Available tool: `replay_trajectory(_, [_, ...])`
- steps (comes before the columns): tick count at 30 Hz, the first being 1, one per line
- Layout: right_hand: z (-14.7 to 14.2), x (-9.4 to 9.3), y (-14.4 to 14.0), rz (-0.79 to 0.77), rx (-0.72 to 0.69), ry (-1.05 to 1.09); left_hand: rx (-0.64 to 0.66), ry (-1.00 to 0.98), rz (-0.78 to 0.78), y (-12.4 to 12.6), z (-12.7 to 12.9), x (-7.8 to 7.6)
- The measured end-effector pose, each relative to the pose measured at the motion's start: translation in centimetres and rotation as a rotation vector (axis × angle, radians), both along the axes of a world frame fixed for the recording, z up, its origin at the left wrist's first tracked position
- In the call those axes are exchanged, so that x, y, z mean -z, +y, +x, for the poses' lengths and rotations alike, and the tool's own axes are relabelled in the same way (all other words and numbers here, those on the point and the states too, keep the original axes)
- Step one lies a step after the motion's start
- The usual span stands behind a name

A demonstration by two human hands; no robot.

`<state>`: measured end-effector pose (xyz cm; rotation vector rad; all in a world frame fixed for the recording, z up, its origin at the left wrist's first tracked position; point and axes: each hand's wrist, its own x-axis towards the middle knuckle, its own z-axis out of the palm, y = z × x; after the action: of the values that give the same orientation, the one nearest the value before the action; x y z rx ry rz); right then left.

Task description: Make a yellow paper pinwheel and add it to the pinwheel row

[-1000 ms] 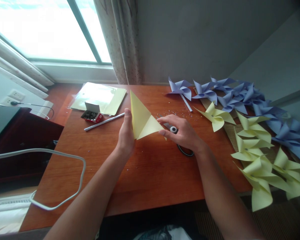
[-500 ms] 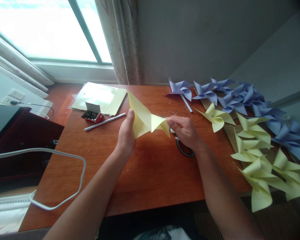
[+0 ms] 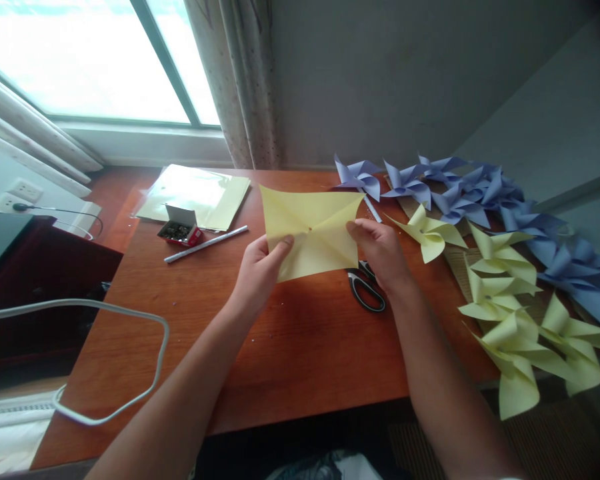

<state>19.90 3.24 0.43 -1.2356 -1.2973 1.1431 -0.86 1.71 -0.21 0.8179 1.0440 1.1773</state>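
Observation:
Between my two hands a sheet of yellow paper [image 3: 320,253] is held up, spread nearly flat above the table. Diagonal creases cross it, and a small dark spot or hole shows at the middle. My left hand [image 3: 261,270] grips its lower left part, thumb on top. My right hand [image 3: 383,250] pinches the right edge between thumb and fingers. The fingers behind the paper are hidden. Black-handled scissors [image 3: 367,293] lie on the table just below my right hand, their blades mostly out of sight.
Yellow pinwheels [image 3: 500,253] and purple pinwheels [image 3: 460,207] cover the table's right side. At the back left are a stack of yellow paper [image 3: 235,200], a small red box [image 3: 195,237] of dark bits and a white paper stick [image 3: 207,244]. A white cable [image 3: 165,340] loops over the left edge.
The yellow paper has gone from folded and twisted to spread almost flat. My left hand has shifted its thumb onto the sheet's face; my right hand has moved slightly right and up.

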Motion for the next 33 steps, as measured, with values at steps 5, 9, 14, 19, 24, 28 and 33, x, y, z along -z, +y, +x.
replay_trajectory(5, [-0.18, -0.39, -0.35, -0.070, -0.095, 0.113, 0.098, 0.069, -0.033, -0.15, 0.01, -0.04])
replay_trajectory(9, [0.11, -0.18, -0.30, -0.173, -0.056, 0.165, 0.135, 0.061, -0.037, -0.24, 0.02, -0.36])
replay_trajectory(14, [0.63, 0.08, 0.10, -0.222, -0.046, 0.225, 0.172, -0.043, -0.059, -0.16, -0.24, -0.59])
replay_trajectory(19, [0.70, -0.05, 0.08, -0.252, -0.083, 0.326, 0.164, -0.107, -0.059, -0.10, -0.49, -0.54])
replay_trajectory(24, [0.48, -0.32, 0.04, -0.211, -0.089, 0.400, 0.144, -0.093, -0.066, -0.04, -0.54, -0.43])
replay_trajectory(28, [0.32, -0.46, -0.03, -0.176, -0.085, 0.410, 0.134, -0.109, -0.113, 0.15, -0.65, -0.42])
replay_trajectory(33, [0.03, -0.25, -0.15, -0.171, -0.060, 0.417, 0.170, -0.178, -0.171, 0.38, -0.81, -0.74])
